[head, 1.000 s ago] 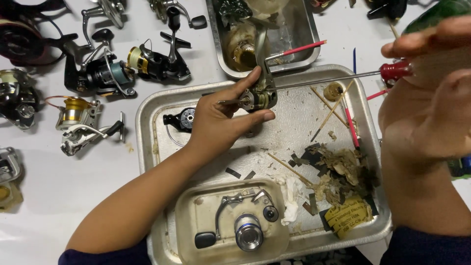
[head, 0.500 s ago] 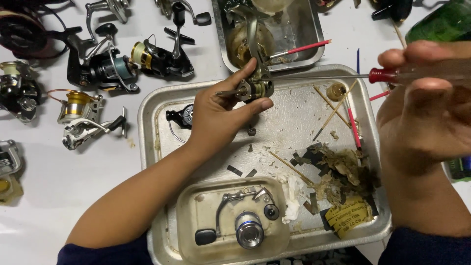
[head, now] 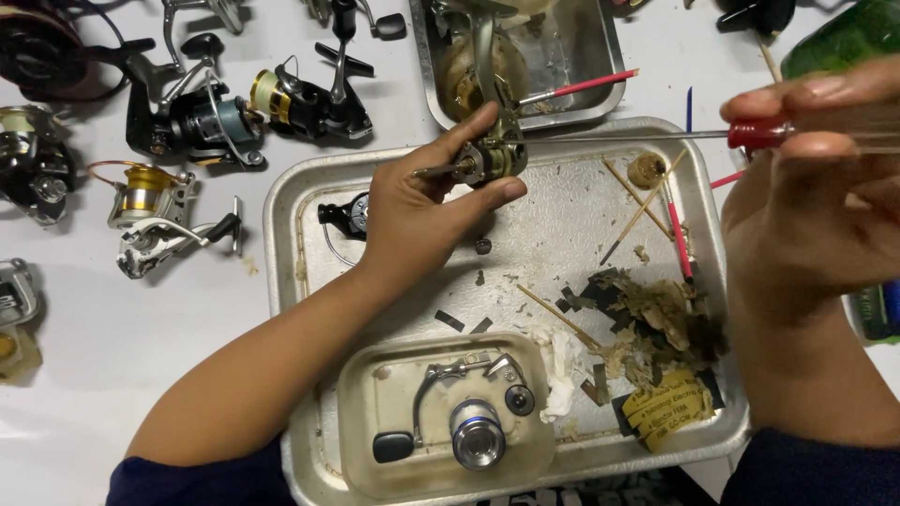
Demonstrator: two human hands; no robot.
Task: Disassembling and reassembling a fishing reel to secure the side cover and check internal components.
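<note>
My left hand [head: 422, 201] grips a small grimy fishing reel body [head: 489, 155] above the far part of a large metal tray [head: 291, 244]. My right hand [head: 811, 197], close to the camera at the right, holds a screwdriver [head: 656, 137] with a red and clear handle. Its thin shaft runs left, and the tip meets the reel body. A small dark screw [head: 483, 246] lies on the tray just below my left hand.
A small tub [head: 375, 440] with a reel rotor and handle sits at the tray's near edge. Dirty scraps, sticks and yellow tape [head: 656, 337] fill its right side. A second tray [head: 600, 84] stands behind. Several spinning reels [head: 202, 117] lie at left, a green bottle [head: 844, 37] at right.
The reel body and screwdriver have stayed joined while both hands shifted slightly; my right hand has turned on the handle and the view has drifted a little.
</note>
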